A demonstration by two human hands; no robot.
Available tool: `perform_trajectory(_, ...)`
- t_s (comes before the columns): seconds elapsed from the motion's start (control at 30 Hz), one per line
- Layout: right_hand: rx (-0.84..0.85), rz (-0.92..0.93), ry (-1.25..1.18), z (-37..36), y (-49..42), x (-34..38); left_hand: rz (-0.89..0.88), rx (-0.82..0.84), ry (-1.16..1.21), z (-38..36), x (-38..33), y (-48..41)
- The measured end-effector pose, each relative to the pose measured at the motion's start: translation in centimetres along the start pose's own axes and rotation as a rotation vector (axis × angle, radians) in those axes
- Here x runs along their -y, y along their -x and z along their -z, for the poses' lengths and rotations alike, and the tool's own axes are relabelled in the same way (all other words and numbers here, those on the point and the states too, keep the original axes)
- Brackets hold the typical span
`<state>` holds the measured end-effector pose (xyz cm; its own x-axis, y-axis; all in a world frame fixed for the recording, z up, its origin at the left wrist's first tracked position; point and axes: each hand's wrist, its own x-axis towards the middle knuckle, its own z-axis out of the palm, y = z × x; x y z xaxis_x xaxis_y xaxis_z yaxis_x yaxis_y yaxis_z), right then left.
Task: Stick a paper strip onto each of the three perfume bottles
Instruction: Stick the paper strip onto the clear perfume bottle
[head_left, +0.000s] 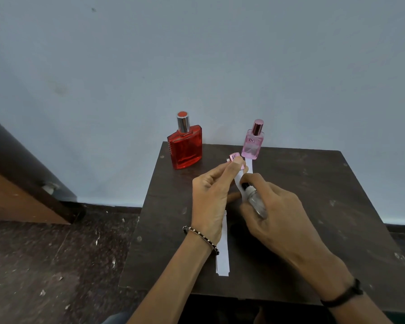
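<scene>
A small clear glass bottle (255, 199) is gripped in the right hand (278, 216) above the dark wooden table (313, 195), tilted. A white paper strip (240, 181) is pinched against it by the left hand (211, 195), fingers closed. A red flat bottle (185, 148) and a pink bottle (251, 146) are seen upright behind; more white strips (223, 253) are lying below the left wrist.

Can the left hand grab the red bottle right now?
Probably not right away. The left hand is close to the red bottle, and the table between them is bare, but its fingers are already pinching a pink cap and a paper strip. It would need to let go first.
</scene>
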<state>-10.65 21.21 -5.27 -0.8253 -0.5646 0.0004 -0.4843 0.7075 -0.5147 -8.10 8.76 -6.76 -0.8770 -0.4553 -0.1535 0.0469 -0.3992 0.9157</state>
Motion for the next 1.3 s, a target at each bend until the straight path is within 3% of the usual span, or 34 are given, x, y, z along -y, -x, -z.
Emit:
perform_trajectory(0.47, -0.108, 0.032, -0.015, -0.7, 0.2, 0.0, 0.036, -0.017, 0.061, -0.6, -0.1, 0.2)
perform_trajectory(0.73, -0.243, -0.155, -0.417, 1.9, 1.5, -1.1, 0.015, -0.032, 0.055, 0.0, -0.3, -0.1)
perform_trajectory(0.83, -0.227, -0.229, -0.548, 2.3, 1.1, -2.1, 0.011, -0.040, 0.015, 0.0, -0.1, -0.5)
perform_trajectory(0.97, -0.176, -0.192, -0.687, 2.7, 1.1, -2.4, -0.007, -0.039, -0.021, -0.6, 0.3, -0.8)
perform_trajectory(1.3, -0.114, -0.211, -0.746, 2.9, 1.1, -2.6, 0.042, -0.009, -0.017, -1.8, 1.1, -0.6)
